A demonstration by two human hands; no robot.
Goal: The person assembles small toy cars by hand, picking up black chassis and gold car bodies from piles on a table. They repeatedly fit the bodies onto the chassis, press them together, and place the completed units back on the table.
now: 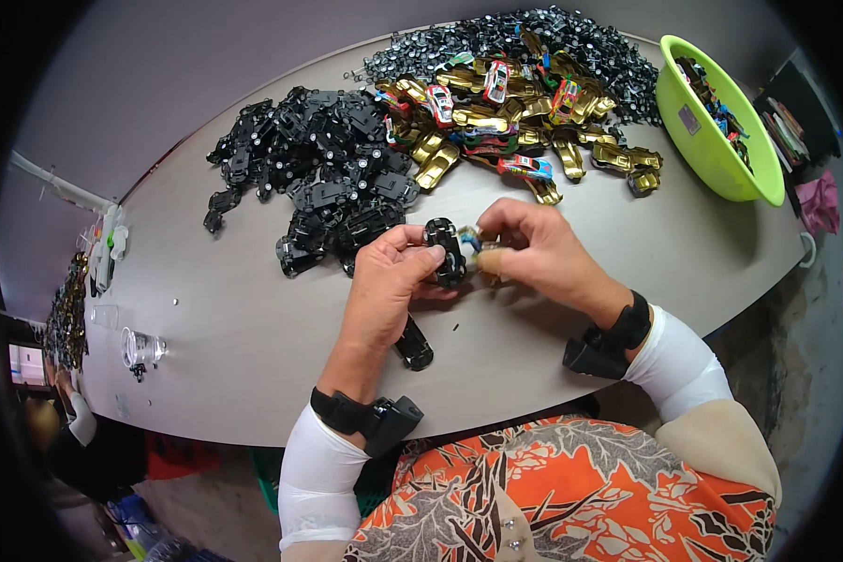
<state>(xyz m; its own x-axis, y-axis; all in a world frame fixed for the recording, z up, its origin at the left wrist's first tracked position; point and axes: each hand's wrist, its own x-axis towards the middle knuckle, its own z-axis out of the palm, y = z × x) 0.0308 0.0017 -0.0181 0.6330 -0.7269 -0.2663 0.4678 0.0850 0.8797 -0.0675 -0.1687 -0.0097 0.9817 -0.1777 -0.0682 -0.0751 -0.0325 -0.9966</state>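
My left hand grips a black toy car chassis between thumb and fingers, held upright just above the table. Close against its right side, my right hand pinches a small gold and coloured piece that looks like a toy car body; the fingers cover most of it. Below my left hand, another black chassis lies loose on the table. Beyond my hands spread a heap of black chassis and, to its right, a heap of gold and painted toy car bodies.
Small wheels on axles form a pile along the far edge. A lime-green basin with more toy cars stands at the right. On the left are a clear cup and another person's arm beside a further heap of parts.
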